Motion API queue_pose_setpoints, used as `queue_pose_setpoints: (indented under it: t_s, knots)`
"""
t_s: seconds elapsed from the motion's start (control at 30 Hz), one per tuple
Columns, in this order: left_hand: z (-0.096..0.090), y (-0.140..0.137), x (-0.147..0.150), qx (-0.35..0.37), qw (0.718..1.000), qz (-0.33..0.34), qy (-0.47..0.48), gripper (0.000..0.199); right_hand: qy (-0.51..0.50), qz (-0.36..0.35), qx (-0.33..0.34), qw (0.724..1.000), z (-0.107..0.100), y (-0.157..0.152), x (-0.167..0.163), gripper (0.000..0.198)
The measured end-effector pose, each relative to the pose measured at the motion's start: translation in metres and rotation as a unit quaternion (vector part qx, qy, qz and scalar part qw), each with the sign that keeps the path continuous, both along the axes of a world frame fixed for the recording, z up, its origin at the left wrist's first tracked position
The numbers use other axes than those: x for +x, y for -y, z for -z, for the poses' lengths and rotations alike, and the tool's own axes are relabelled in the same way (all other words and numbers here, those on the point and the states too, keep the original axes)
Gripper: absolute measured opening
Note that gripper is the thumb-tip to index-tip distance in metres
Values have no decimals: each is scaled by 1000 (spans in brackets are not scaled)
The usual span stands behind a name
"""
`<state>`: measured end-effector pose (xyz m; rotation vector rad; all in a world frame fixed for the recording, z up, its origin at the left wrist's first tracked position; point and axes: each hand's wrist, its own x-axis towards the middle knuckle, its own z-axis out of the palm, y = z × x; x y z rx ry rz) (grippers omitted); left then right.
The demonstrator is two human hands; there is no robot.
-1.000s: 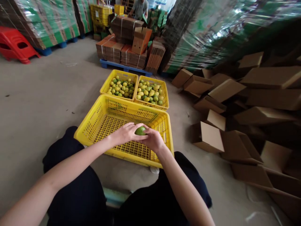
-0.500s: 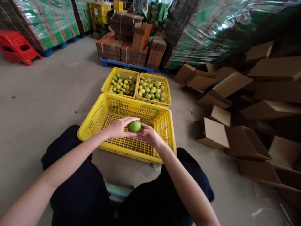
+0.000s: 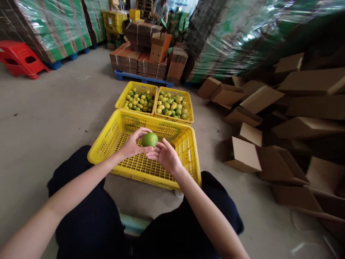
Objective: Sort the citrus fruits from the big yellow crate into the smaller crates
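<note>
A green lemon (image 3: 150,139) is held above the large yellow crate (image 3: 107,149), whose slotted floor shows beneath my hands. My left hand (image 3: 134,142) grips the fruit from its left side, thumb below and fingers over the top. Close under its right side is my right hand (image 3: 165,155), palm up with the fingers apart; it does not grip the fruit. Behind the large crate stand two smaller yellow crates, the left one (image 3: 118,102) and the right one (image 3: 191,111), both holding many yellow and green lemons (image 3: 172,105).
Open cardboard boxes (image 3: 245,154) are heaped along the right. Flattened cartons (image 3: 125,59) lie on a blue pallet (image 3: 142,79) beyond the crates. A red stool (image 3: 23,59) stands at the far left. Wrapped stacks (image 3: 59,28) line the back, where a person (image 3: 160,10) is partly visible.
My left hand has lifted the green lemon slightly up and left. My right hand has loosened from it, its fingers now spread. The view has tilted a little upward.
</note>
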<state>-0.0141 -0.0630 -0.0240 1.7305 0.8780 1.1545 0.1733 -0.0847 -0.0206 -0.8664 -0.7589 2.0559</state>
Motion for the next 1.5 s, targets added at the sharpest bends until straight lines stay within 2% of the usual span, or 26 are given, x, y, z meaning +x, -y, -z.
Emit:
queue_pose_setpoints:
  t_s: [0.1,0.2,0.33,0.43,0.5,0.57,0.67,0.77,0.87,0.97,1.07,1.17,1.27,1.33,1.43,1.5]
  knots:
    - [0,2,6,23,999,47,-2,61,-14,21,26,999,2,4,-5,41]
    - [-2,-1,10,-6,997,77,8,51,-2,35,66,997,3,5,-7,44]
    - [4,-11,12,-74,996,-28,30,48,34,70,113,990,-2,2,-1,47]
    - [20,-17,14,-44,998,-45,2,42,50,98,129,985,-5,-4,5,45]
    - [32,-19,17,8,999,-16,-30,41,50,114,131,983,-4,-9,8,45]
    - [42,-20,18,44,997,17,-65,49,50,127,127,982,-2,-15,9,44]
    - [47,-20,10,43,990,45,-125,61,49,128,101,985,-1,-23,11,40]
    - [42,-16,-12,29,974,30,-223,56,19,122,64,990,-6,-29,16,33]
    - [43,0,-40,-11,952,-4,-306,42,-26,120,55,991,-15,-29,21,28]
    - [56,28,-58,-54,943,-5,-330,38,-49,125,63,989,-18,-21,19,30]
    - [73,64,-61,-78,936,15,-343,39,-53,120,67,989,-15,-3,12,34]
    - [80,94,-57,-116,909,56,-396,39,-48,90,90,991,-16,22,11,36]
    - [73,107,-51,-144,887,108,-425,37,-36,97,127,987,-21,50,22,34]
    - [61,105,-44,-144,884,152,-419,35,-4,125,143,982,-23,67,33,43]
    - [39,95,-26,-149,895,224,-357,38,62,160,153,973,-19,91,44,57]
    - [28,93,-11,-179,910,257,-273,44,102,171,161,967,-9,103,44,60]
